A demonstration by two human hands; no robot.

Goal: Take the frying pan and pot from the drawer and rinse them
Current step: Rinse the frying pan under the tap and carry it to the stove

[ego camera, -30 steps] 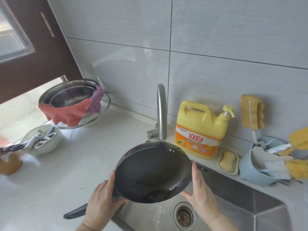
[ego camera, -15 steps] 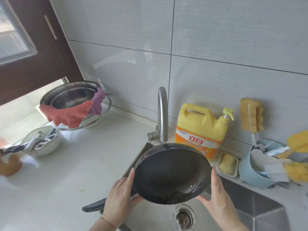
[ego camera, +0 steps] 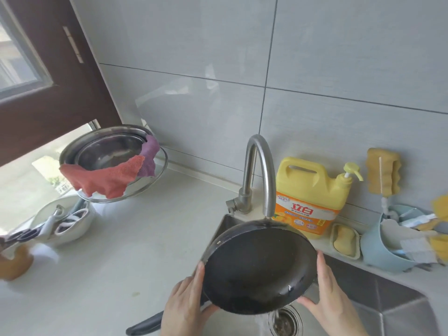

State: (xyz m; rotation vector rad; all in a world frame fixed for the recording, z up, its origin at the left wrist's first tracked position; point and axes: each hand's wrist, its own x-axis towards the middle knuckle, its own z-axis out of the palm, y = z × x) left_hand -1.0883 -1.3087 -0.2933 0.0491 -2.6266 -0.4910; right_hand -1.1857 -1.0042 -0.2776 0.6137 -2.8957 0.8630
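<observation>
A black frying pan [ego camera: 257, 265] is held tilted over the steel sink [ego camera: 392, 309], just under the spout of the curved faucet [ego camera: 260, 170]. My left hand [ego camera: 184, 304] grips the pan's left rim where its dark handle [ego camera: 145, 326] begins. My right hand [ego camera: 332, 297] holds the right rim, fingers up along the edge. Water pours off the pan's low edge toward the drain [ego camera: 286, 323]. No pot shows.
Yellow detergent jug [ego camera: 312, 197] and a soap dish [ego camera: 345, 241] stand behind the sink. A blue holder [ego camera: 383, 251] with sponges sits at right. Steel bowls with red and purple cloths [ego camera: 109, 175] and a white bowl with utensils [ego camera: 63, 221] occupy the left counter.
The pan has shifted right from the counter edge to over the sink under the spout. Both hands kept their hold, and water still runs off it.
</observation>
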